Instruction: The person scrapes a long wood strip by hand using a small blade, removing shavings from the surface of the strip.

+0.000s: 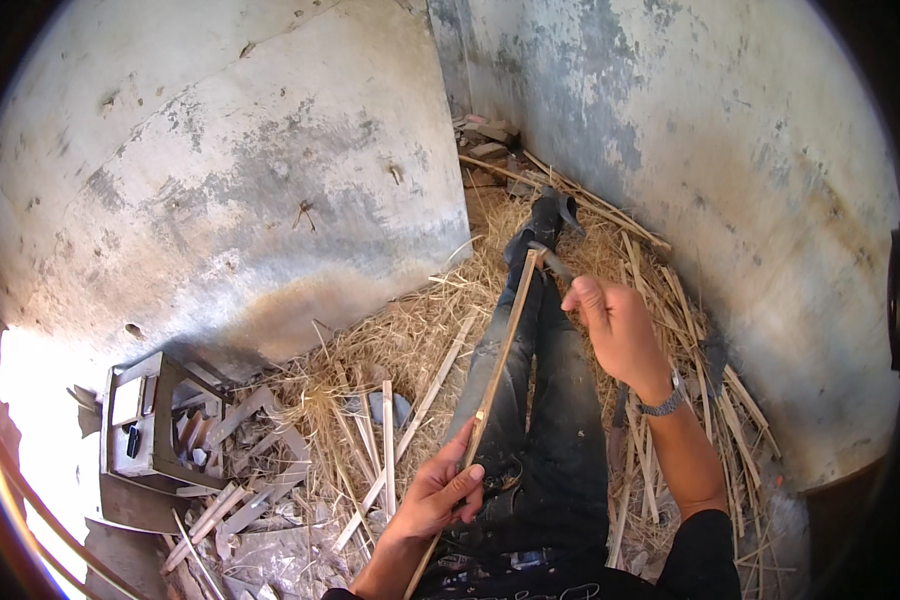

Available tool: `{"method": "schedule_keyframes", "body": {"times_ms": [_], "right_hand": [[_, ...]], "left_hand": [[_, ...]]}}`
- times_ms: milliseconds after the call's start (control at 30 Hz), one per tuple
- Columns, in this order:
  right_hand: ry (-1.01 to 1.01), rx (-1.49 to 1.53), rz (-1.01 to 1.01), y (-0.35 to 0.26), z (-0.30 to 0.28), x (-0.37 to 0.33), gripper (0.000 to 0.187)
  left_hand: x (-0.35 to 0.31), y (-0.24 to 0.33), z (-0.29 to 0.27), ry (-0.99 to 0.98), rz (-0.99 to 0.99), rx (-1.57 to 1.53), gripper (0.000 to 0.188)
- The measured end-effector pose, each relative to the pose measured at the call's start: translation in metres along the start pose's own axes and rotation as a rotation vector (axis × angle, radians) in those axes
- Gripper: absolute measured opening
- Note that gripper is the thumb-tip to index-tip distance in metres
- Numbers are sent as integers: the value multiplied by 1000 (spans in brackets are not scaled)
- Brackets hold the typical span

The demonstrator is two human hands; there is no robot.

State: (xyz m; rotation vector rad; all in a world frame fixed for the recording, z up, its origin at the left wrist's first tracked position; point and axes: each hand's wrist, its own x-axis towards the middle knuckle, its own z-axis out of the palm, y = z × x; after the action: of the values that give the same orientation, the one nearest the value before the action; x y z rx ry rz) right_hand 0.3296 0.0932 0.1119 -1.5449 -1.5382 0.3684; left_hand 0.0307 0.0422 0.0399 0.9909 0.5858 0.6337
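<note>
I am sitting on straw [410, 340] with legs outstretched, my left hand [440, 492] clamping a long bamboo strip [498, 362] over my lap, my right hand [618, 330] closed around a blade [552, 262] (strip apparently mostly unsplit).

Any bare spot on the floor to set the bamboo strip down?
Little. Loose straw between the left wall and the legs is flattest. Wood scraps crowd the grey crate; sticks line the right wall.
</note>
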Motion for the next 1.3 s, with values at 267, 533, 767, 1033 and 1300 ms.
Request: {"method": "schedule_keyframes", "body": {"times_ms": [267,533,767,1033,1300], "right_hand": [[251,34,-167,8,8,11,32],[223,14,-207,35,27,-4,20],[461,281,-179,16,12,-6,33],[363,46,-288,5,22,-4,33],[98,6,-398,-17,75,-62,36]], "left_hand": [[-9,3,16,37,-58,177,68],[-15,10,37,-67,60,135,68],[-15,3,18,7,44,102,67],[-12,3,27,19,60,154,67],[-1,4,17,85,138,131,65]]}}
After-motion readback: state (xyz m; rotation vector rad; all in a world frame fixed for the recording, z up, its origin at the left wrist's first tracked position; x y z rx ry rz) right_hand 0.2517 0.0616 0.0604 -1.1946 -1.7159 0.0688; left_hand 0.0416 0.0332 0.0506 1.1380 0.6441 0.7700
